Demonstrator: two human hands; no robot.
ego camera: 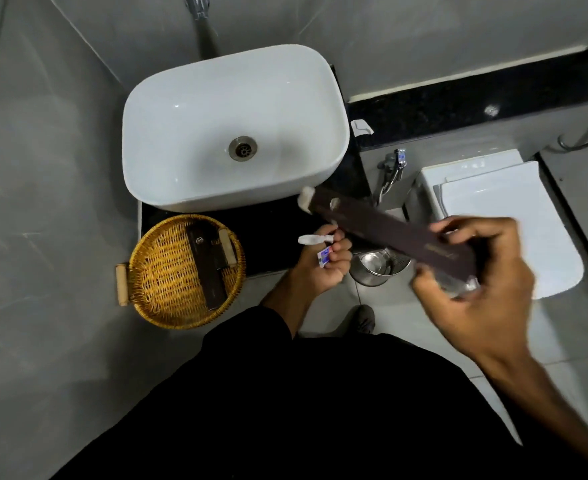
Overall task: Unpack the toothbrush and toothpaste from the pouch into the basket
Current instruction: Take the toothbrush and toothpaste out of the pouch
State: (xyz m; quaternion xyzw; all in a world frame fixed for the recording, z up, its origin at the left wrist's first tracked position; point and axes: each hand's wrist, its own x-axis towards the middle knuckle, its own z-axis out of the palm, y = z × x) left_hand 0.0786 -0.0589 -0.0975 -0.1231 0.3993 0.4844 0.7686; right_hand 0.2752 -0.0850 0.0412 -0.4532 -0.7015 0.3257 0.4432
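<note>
A: What is seen, left to right?

B: A round woven wicker basket (168,271) on the black stone counter (272,230), a dark brown flat pouch (206,268) already lying in it. The left hand (320,265) is clenched around a small blue-and-white toothpaste tube (323,257) and a white toothbrush (315,239). The right hand (476,285) grasps a long dark brown pouch (389,233).

A: What could go wrong?

B: The slim items could be dropped from the crowded left grip onto the grey tiled floor (43,237) or into the white ceramic basin (233,129) before the basket is reached.
</note>
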